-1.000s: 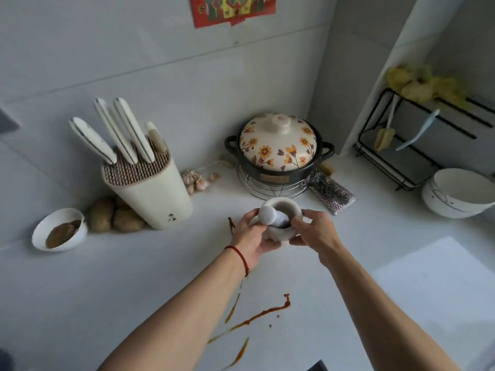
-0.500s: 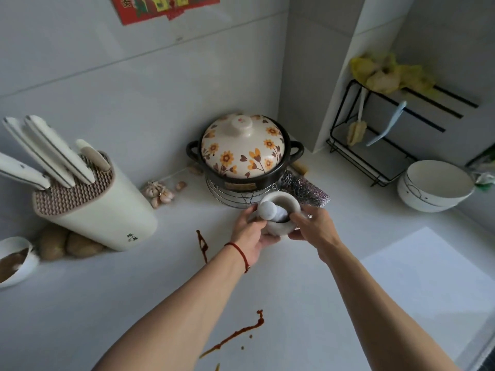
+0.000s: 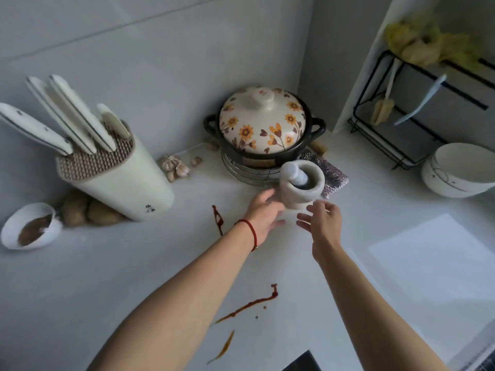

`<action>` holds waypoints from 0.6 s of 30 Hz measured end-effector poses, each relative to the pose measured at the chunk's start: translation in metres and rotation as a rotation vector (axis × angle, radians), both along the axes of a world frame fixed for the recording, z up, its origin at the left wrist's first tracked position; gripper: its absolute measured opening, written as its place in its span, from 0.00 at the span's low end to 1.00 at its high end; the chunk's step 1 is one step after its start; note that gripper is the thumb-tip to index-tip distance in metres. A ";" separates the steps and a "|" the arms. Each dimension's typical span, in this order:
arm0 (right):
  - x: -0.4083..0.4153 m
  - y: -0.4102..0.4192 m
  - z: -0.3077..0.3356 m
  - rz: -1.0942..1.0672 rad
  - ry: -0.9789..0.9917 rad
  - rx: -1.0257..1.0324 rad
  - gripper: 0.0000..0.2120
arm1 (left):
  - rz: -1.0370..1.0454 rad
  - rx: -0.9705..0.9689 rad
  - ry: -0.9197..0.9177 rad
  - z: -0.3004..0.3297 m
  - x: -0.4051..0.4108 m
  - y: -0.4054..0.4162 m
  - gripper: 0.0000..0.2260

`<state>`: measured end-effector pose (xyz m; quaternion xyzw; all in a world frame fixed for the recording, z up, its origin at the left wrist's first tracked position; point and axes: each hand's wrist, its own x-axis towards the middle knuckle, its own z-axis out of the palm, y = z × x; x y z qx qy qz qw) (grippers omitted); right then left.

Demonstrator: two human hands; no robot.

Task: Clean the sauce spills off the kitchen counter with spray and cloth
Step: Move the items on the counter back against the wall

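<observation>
Counter (image 3: 80, 290) (sauce-streaked): open hands (image 3: 263, 214) flank mortar (image 3: 301, 187).

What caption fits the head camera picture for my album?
Two open hands, left hand and right hand, beside grey stone mortar, brown sauce spills on white counter.

Dim, cool, flat daylight, seemingly from the right, where a pale patch of light (image 3: 434, 261) lies on the counter (image 3: 80, 290). Soft, faint shadows only; no hard glare. Motion-blurred around both hands (fingers smeared). Strong wide-angle bending toward the edges; knife block (image 3: 115, 183) leaning, corners soft and slightly smudged.
</observation>
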<state>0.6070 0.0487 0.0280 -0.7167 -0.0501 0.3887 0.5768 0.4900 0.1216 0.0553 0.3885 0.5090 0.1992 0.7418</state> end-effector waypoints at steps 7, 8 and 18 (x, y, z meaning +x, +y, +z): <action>-0.109 -0.015 0.014 0.261 0.029 -0.007 0.07 | 0.077 0.219 0.194 0.008 -0.161 -0.049 0.18; -0.134 -0.015 0.019 0.322 0.032 0.006 0.07 | 0.159 0.208 0.185 0.010 -0.191 -0.057 0.16; -0.415 -0.032 0.042 1.031 0.007 0.106 0.09 | 0.583 0.261 0.377 0.030 -0.482 -0.150 0.14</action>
